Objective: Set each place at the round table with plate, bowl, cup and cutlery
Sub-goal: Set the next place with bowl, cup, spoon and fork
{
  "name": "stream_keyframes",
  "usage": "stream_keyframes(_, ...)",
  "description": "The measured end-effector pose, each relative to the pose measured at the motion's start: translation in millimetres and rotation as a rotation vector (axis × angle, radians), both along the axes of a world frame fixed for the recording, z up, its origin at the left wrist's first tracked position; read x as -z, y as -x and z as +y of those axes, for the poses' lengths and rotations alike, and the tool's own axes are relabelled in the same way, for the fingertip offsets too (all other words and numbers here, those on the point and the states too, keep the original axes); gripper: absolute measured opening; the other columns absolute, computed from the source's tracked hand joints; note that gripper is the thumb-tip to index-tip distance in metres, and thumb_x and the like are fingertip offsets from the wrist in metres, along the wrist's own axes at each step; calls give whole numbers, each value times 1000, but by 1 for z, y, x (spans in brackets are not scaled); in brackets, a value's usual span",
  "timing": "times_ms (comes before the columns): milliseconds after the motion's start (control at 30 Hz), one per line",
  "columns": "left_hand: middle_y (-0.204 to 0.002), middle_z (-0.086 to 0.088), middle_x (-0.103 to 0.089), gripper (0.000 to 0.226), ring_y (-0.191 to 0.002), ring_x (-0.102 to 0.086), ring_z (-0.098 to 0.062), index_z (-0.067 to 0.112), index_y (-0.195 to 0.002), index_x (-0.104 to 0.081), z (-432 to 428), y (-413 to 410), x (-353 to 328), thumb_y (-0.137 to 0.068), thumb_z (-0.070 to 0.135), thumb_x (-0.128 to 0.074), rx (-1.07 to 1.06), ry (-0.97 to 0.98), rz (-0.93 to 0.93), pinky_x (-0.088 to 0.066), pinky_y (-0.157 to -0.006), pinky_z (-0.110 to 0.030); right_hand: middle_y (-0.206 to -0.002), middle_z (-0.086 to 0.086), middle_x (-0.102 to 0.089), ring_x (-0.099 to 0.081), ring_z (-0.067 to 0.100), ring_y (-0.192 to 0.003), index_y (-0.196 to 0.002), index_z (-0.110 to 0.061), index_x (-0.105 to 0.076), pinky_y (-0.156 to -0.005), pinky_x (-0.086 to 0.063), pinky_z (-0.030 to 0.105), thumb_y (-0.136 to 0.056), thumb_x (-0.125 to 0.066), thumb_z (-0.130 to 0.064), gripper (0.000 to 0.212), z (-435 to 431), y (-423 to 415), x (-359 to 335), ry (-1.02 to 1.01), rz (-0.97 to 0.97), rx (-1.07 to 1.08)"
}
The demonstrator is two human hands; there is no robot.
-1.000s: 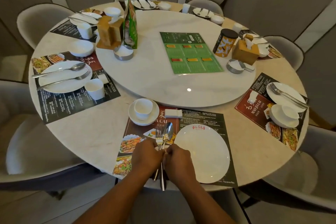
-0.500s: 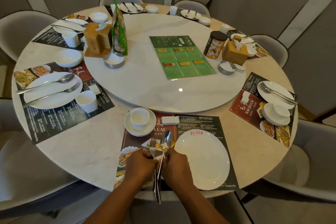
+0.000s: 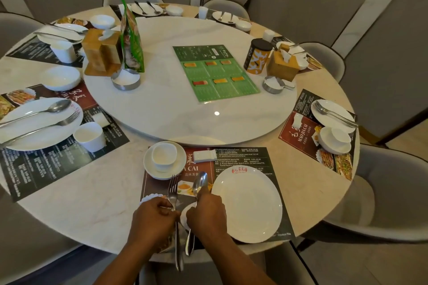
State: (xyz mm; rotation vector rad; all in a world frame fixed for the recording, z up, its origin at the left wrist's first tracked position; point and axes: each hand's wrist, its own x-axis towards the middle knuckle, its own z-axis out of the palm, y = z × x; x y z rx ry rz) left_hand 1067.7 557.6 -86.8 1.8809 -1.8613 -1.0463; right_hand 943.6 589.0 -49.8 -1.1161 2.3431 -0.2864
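The silver metal fork (image 3: 172, 188) and silver metal spoon (image 3: 200, 181) were held side by side at the six o'clock place of the round marble table (image 3: 81, 203), heads toward twelve, handles past the edge. The left hand (image 3: 154, 220), knuckles up and fingers curled, gripped the fork; the right hand (image 3: 208, 213) likewise gripped the spoon. A round white plate (image 3: 247, 203) sat at their three o'clock.

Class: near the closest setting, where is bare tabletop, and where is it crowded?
Bare marble: between near placemat and left placemat; between near placemat and right placemat. Crowded: between bowl and plate, where left hand holds fork, right hand spoon.
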Motion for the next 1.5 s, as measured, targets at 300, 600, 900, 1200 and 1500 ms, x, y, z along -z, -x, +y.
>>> stream_keyframes(300,-91,3,-64,13,-77,-58,-13,20,-90,-68,13,6,-16,-82,28,-76,-83,16,65,-41,-68,-20,-114,-2,-71,-69,18,-98,-122,-22,-66,-86,-53,26,-83,-76,-28,41,11,14,2,56,-78,-59)
stream_keyframes(600,-84,5,-71,8,-78,-63,-11,32,-85,-68,34,19,-36,-82,30,-76,-206,-49,96,-49,-74,-31,-114,2,-71,-69,19,-98,-120,-20,-70,-84,-56,26,-83,-76,-23,37,15,52,-5,75,-212,-185)
stream_keyframes(900,-68,-4,-71,13,-63,-68,-17,19,-83,-67,54,51,-51,-79,19,-80,-285,-87,131,-55,-64,-33,-116,-4,-69,-57,10,-93,-127,-23,-65,-99,-45,29,-93,-68,-23,35,42,145,-11,132,-240,-180)
stream_keyframes(1200,-68,4,-73,20,-62,-70,-15,23,-93,-67,68,70,-59,-79,22,-80,-346,-117,172,-60,-65,-42,-118,-4,-69,-64,15,-104,-131,-25,-62,-105,-45,32,-92,-69,-25,39,43,151,-1,80,-227,-221)
stream_keyframes(1500,-71,6,-73,23,-65,-71,-12,24,-97,-66,69,73,-64,-79,27,-80,-360,-119,156,-60,-69,-41,-113,-4,-68,-64,14,-98,-123,-22,-65,-100,-49,28,-93,-68,-30,31,38,143,-4,50,-126,-323)
